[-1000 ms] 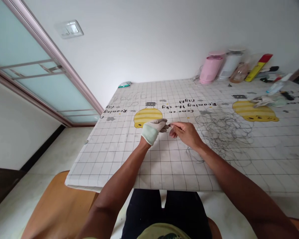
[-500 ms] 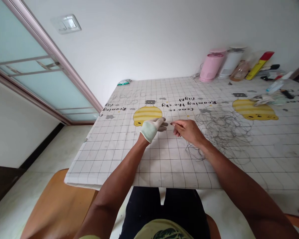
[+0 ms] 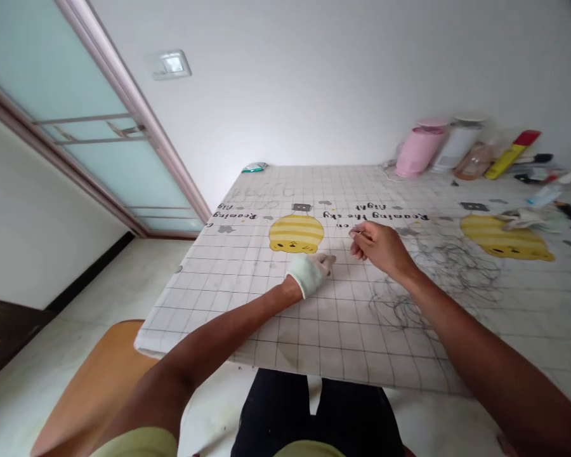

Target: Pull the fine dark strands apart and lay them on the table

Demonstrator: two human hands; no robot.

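My left hand (image 3: 311, 271), in a pale glove, is low over the checked tablecloth (image 3: 247, 292), just below a printed yellow bear. Its fingers are closed together, and whatever they hold is too small or hidden to name. To its right and slightly farther from me, my bare right hand (image 3: 375, 246) is closed in a pinch of thumb and forefinger. What lies in that pinch is too fine to tell. A loose tangle of thin dark strands (image 3: 464, 266) spreads over the cloth beside and partly behind my right wrist and forearm.
Against the back wall stand a pink cylinder (image 3: 419, 151), a white one (image 3: 457, 147), a bottle (image 3: 476, 160) and a yellow-and-red box (image 3: 511, 155). A crumpled glove (image 3: 528, 219) lies at right. A green-and-white packet (image 3: 254, 167) rests at the back left corner. A wooden seat (image 3: 95, 381) is below left.
My hands have moved apart: the left has come down nearer to me, while the right stays raised in its pinch. The whole view has shifted, with the table lower and farther right.
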